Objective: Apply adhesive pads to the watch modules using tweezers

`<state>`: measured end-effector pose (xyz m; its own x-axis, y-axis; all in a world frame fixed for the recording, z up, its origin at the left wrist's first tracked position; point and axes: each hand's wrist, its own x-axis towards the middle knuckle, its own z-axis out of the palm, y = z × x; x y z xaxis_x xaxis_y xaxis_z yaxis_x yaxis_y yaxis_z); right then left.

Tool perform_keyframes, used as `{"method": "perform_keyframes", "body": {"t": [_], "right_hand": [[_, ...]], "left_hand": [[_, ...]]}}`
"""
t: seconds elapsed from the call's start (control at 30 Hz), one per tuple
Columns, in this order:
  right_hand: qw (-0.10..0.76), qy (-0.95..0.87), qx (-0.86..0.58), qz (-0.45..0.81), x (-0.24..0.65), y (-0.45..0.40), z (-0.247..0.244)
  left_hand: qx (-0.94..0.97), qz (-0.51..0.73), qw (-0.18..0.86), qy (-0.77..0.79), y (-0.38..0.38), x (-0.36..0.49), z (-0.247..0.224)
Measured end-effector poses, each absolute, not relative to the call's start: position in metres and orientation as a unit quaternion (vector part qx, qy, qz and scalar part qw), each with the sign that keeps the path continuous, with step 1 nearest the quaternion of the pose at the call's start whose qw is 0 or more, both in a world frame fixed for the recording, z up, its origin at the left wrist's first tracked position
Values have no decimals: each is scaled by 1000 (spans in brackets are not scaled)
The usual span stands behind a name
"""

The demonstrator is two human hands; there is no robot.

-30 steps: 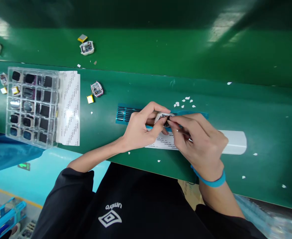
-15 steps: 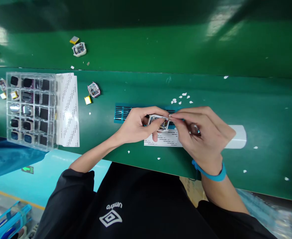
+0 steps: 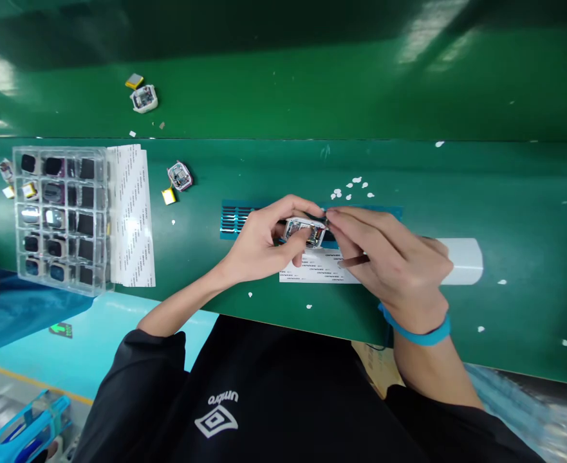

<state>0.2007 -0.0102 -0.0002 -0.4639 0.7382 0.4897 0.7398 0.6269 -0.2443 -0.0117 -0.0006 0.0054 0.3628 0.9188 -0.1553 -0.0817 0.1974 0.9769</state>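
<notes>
Left hand (image 3: 264, 241) was clamped on a white casing (image 3: 318, 235), thumb over its open face, fingers behind; circuitry showed inside. Casing sat between my two hands, above the tabletop (image 3: 191, 238). Right hand (image 3: 389, 251) was at the casing's right end, fingertips bunched near its far corner; too small to tell whether they had closed on anything. Blue wristband (image 3: 423, 335) on that wrist.

Beneath both hands: a blue strip (image 3: 235, 220) with dark bars, poking out left of my left fingers. A white printed sheet (image 3: 312, 270) lay nearer me, below the casing. A smooth white piece (image 3: 464, 260) showed right of my right hand. Small white tabs (image 3: 355, 180) were scattered just beyond the right fingers.

Well left of my left hand: a pink-edged casing (image 3: 180, 175) with a yellow-edged battery (image 3: 168, 196) beside it, then printed sheets (image 3: 133, 218) and a clear compartment tray (image 3: 105, 193).
</notes>
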Motion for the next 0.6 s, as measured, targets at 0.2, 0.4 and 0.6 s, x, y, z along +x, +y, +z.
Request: {"method": "perform_keyframes", "body": {"t": [0.2, 0.4, 0.6], "right_hand": [[302, -854, -423, 43, 213, -13, -11], [289, -868, -403, 19, 208, -13, -12], [258, -880, -398, -37, 205, -12, -9]], "left_hand": [[506, 398, 622, 445, 0, -11, 2], [522, 380, 619, 447, -6, -8, 0], [522, 386, 611, 454, -9, -5, 2]]}}
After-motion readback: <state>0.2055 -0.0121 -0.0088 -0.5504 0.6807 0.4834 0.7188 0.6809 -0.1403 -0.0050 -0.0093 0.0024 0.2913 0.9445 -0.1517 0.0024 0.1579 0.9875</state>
